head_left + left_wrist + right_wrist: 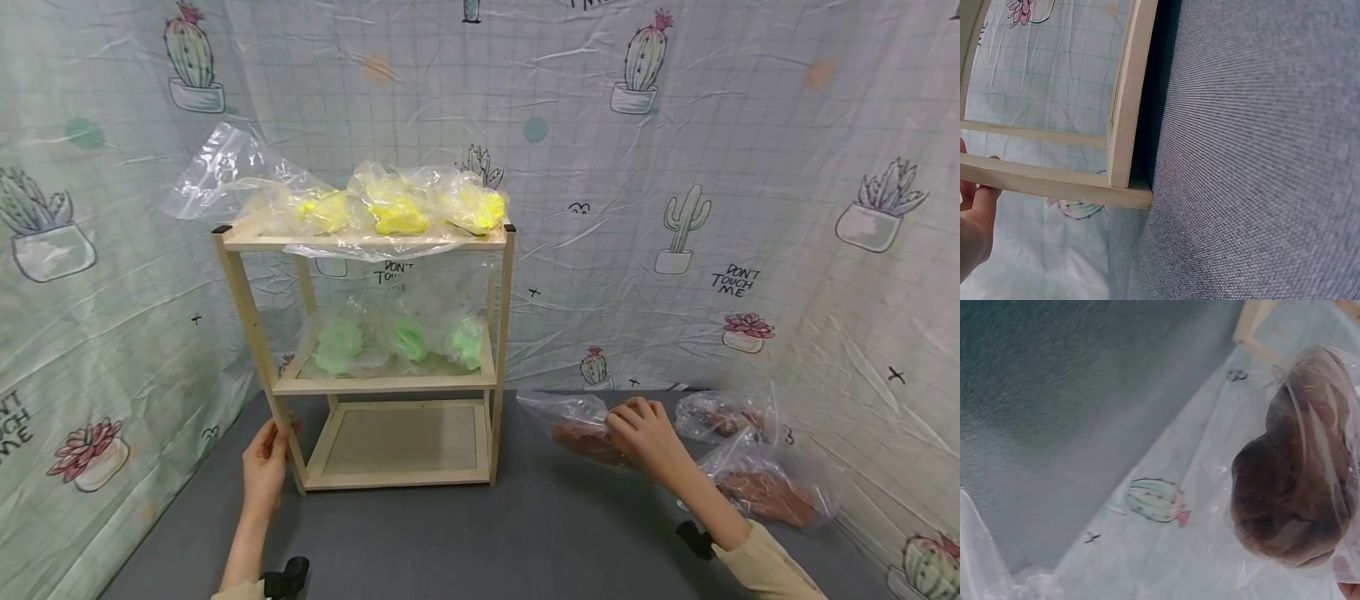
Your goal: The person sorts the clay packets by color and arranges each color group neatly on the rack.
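Observation:
My left hand (266,460) grips the lower front left post of a small wooden shelf rack (382,384); in the left wrist view its fingers (984,203) lie about the post. To the rack's right, my right hand (647,435) holds a clear zip bag with a brown, clay-like lump (585,440) inside, raised off the table. The right wrist view shows that brown lump (1297,469) up close through the plastic, with only a bit of the hand at the edge. How the right fingertips close on the bag is hidden.
Bags of yellow lumps (397,215) lie on the rack's top, bags of green lumps (408,340) on its middle shelf. Two more brown-filled bags (768,496) rest on the grey table (525,542) at right. A cactus-print sheet (570,183) hangs around the table.

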`<act>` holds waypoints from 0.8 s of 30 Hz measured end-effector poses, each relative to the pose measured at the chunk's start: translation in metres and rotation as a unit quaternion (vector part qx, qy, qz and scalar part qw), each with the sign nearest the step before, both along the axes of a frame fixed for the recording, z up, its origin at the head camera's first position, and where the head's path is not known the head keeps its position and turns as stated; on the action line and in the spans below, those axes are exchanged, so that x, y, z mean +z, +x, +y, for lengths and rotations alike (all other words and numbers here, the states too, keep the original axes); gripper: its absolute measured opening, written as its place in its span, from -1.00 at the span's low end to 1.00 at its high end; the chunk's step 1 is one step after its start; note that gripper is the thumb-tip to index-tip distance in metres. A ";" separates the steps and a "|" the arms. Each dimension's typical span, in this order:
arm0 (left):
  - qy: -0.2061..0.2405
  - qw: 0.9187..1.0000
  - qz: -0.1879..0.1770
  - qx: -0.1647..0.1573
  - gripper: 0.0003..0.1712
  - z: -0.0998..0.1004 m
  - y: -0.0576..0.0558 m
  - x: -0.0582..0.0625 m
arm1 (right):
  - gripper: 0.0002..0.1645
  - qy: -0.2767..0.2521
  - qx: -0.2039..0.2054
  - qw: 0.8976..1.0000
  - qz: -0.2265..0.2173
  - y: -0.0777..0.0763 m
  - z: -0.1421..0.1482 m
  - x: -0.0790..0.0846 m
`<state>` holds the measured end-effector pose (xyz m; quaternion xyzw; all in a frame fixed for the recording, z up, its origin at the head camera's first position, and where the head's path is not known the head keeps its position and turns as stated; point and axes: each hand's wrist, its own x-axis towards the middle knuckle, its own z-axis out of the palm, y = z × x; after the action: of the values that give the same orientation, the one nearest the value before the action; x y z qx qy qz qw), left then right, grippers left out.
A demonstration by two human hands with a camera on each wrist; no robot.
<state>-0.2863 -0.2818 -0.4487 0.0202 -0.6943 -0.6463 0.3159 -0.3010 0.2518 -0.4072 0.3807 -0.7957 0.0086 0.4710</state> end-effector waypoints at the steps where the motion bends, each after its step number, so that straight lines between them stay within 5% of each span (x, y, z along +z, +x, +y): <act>1: 0.002 1.000 0.001 -0.001 -0.61 0.000 0.000 0.000 | -0.55 0.003 0.003 1.000 0.001 0.003 -0.001 0.002; 15: 0.013 1.000 0.010 -0.005 -0.61 0.000 0.000 0.000 | -0.66 -0.023 0.120 0.992 0.028 0.036 -0.042 0.026; 24: 0.014 1.000 0.005 -0.004 -0.59 0.000 -0.002 -0.001 | -0.69 -0.041 0.152 0.987 0.037 0.044 -0.085 0.026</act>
<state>-0.2880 -0.2819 -0.4495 0.0185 -0.6840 -0.6570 0.3165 -0.2568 0.1673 -0.3816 0.4777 -0.7095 0.0984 0.5087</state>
